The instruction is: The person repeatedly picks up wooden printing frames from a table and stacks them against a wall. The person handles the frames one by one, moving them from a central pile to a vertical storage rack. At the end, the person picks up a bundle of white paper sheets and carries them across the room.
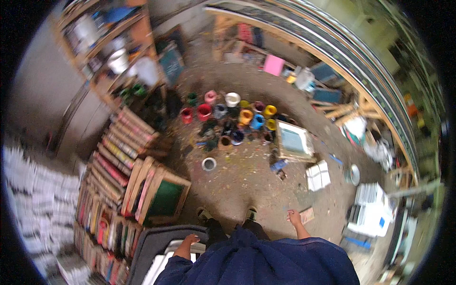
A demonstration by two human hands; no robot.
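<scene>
I stand on a paint-spattered dirt floor and look down past my dark blue top at my two shoes. My left hand [188, 240] rests on the edge of a dark grey case [152, 242] at my lower left, fingers curled over it. My right hand [294, 217] hangs free at my side, fingers loosely apart, holding nothing. Ahead of my feet stands a cluster of paint pots [228, 116] in red, pink, white, yellow and blue. A wooden-framed screen [293, 141] lies flat beside them.
Rows of wooden-framed screens [118, 156] lean stacked at the left, one with a green panel [165, 198]. A shelf unit [107, 47] with buckets stands at the upper left. Stacks of white printed sheets [370, 206] lie at the right. A long patterned cloth [342, 52] runs over a wooden table.
</scene>
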